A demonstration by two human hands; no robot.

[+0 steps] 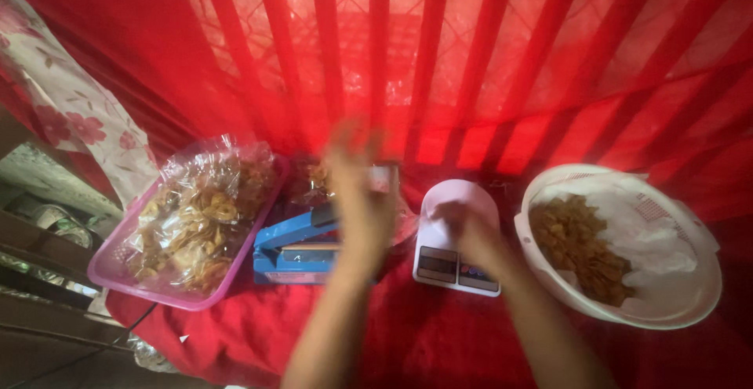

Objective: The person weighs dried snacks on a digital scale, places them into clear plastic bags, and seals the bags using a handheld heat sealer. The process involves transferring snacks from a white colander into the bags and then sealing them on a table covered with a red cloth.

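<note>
Scale: small digital kitchen scale (pixel 457 244), white plastic, round weighing pan at the back and a flat front panel with a dark display; it sits on the red cloth between the heat sealer and the white basket.
Right hand (pixel 469 232): blurred, lying over the scale's pan with fingers curled inward; cannot tell whether it grips anything.
Left hand (pixel 357 189): blurred, raised above the heat sealer, fingers spread wide and pointing away from the person; a clear bag seems to lie just behind it, but contact cannot be told.
Heat sealer (pixel 294 249): blue plastic, long hinged arm over a flat base, just left of the scale and partly under the left forearm.
Clear bag (pixel 314 183): thin glossy plastic with golden chips inside, lying behind the sealer.
Pink tray (pixel 118 279): translucent rectangular plastic, far left, heaped with crinkly clear packets of fried chips (pixel 196 220), golden-brown and curled.
White basket (pixel 667 299): round perforated plastic, right of the scale, lined with white paper and holding loose brown chips (pixel 576 244).
Tabletop (pixel 423 342): covered with soft red cloth, creased.
Background: red curtain (pixel 471 59), translucent, lit in vertical stripes.
</note>
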